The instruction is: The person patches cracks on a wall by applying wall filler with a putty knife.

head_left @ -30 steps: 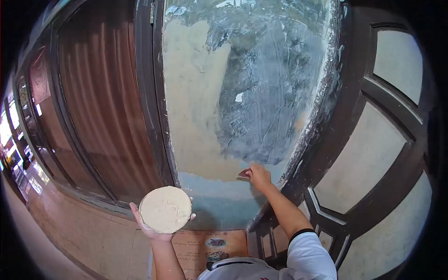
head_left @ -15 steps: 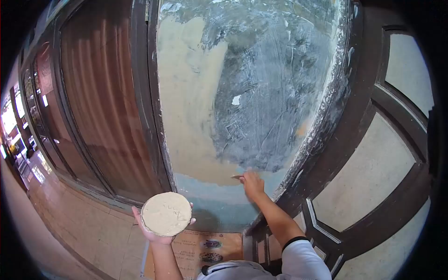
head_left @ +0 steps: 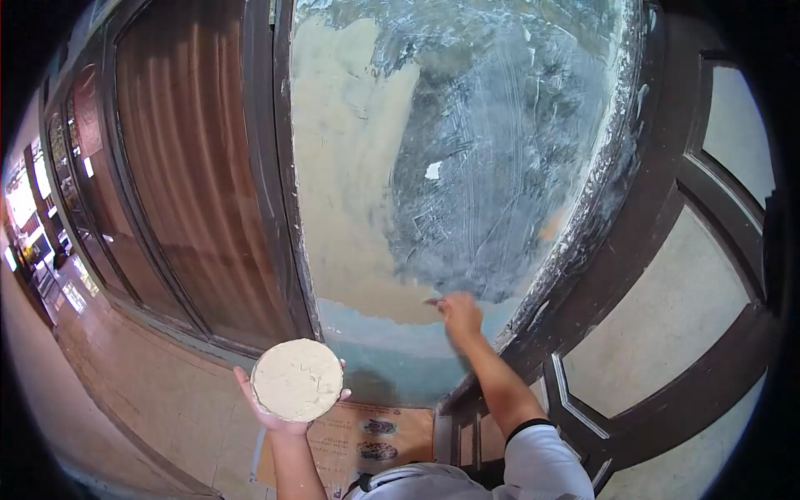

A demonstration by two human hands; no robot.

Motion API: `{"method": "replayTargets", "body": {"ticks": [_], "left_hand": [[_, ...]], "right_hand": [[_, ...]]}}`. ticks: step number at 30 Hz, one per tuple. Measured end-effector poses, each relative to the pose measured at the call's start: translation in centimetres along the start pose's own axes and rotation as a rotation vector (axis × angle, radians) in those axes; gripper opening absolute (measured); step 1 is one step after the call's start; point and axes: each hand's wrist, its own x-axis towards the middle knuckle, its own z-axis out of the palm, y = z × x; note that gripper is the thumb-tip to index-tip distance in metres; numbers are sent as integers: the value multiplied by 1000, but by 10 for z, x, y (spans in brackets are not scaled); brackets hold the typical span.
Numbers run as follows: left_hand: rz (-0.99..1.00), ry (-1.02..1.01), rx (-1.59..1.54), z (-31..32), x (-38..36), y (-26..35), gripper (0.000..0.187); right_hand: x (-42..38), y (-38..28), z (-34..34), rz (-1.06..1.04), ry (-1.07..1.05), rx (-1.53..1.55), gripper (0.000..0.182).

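My left hand (head_left: 282,415) holds up a round plate (head_left: 297,379) covered with beige putty, low at the centre left. My right hand (head_left: 462,315) is raised to the wall panel (head_left: 450,167) and grips a small scraper (head_left: 432,301) whose blade lies against the surface. The scraper touches the lower edge of the beige coat, where it meets the blue-grey scraped patch. Beige putty covers the panel's left side and a band along the bottom. Teal paint shows below that band.
A dark wooden frame (head_left: 279,167) borders the panel on the left, with a brown ribbed shutter (head_left: 187,167) beyond it. A dark panelled door (head_left: 667,275) stands at the right. A printed sheet (head_left: 367,433) lies on the tiled floor (head_left: 158,400) under the wall.
My right hand has slid the scraper along the bottom of the panel, left and then back right, a little higher. The plate in my left hand has stayed almost still.
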Motion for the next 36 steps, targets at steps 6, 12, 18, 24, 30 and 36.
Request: {"method": "replayTargets", "body": {"ticks": [6,12,18,24,30,36], "left_hand": [[76,0,86,-9,-8,8,111],[117,38,34,1,-11,14,111],[224,43,156,7,-17,30,111],[233,38,117,1,-13,34,112],[289,46,149,1,-15,44,111],[294,-1,134,-6,-11,43,110]], "right_hand": [[16,-30,-76,-106,257,7,4],[-15,17,23,-160,-24,9,6],[40,-35,-109,-132,394,24,8],[-44,-29,19,-100,57,106,10],[38,-43,-91,-86,397,47,4],[-33,-36,-24,-22,188,81,7]]}}
